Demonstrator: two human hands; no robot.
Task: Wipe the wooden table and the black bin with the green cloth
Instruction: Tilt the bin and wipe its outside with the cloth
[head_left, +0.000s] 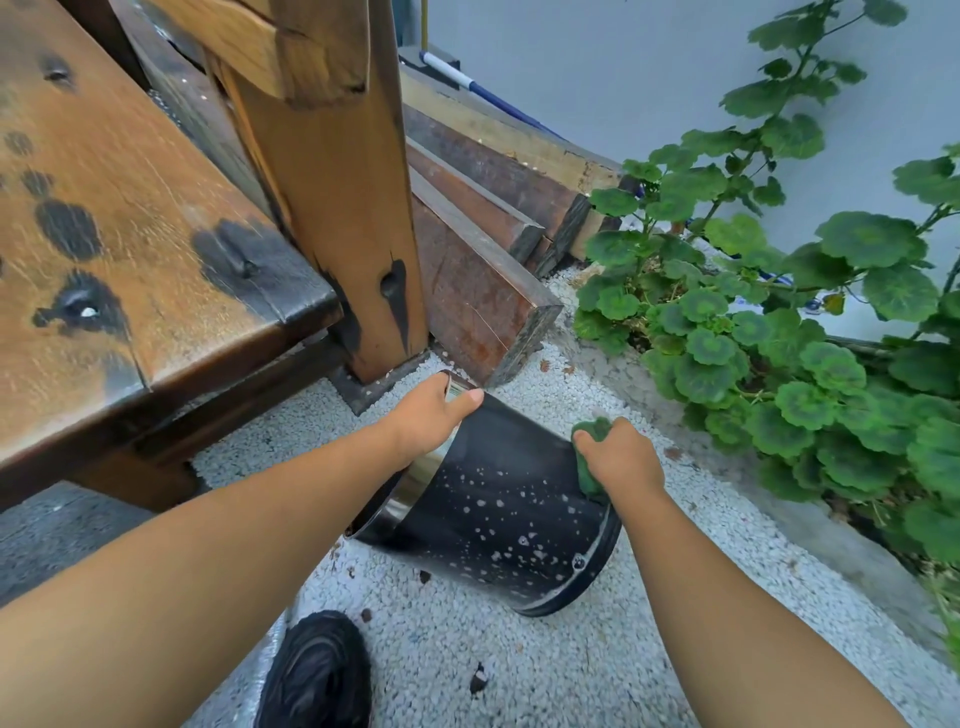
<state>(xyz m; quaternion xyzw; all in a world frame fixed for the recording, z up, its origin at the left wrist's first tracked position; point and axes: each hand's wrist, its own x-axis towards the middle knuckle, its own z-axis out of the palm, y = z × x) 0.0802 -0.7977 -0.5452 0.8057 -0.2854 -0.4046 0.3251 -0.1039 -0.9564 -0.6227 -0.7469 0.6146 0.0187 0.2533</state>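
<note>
The black bin lies tilted on its side on the pebble floor, its wall speckled with pale spots and its base pointing toward me at the lower right. My left hand grips the bin's rim at the upper left, thumb over the edge. My right hand is closed on the green cloth, pressing it against the bin's right side. The wooden table, brown with dark stains, fills the left of the view, above and beside the bin.
A thick wooden post stands just behind the bin, with stacked timber beams leaning past it. Green leafy plants crowd the right side along a grey wall. My black shoe is near the bottom.
</note>
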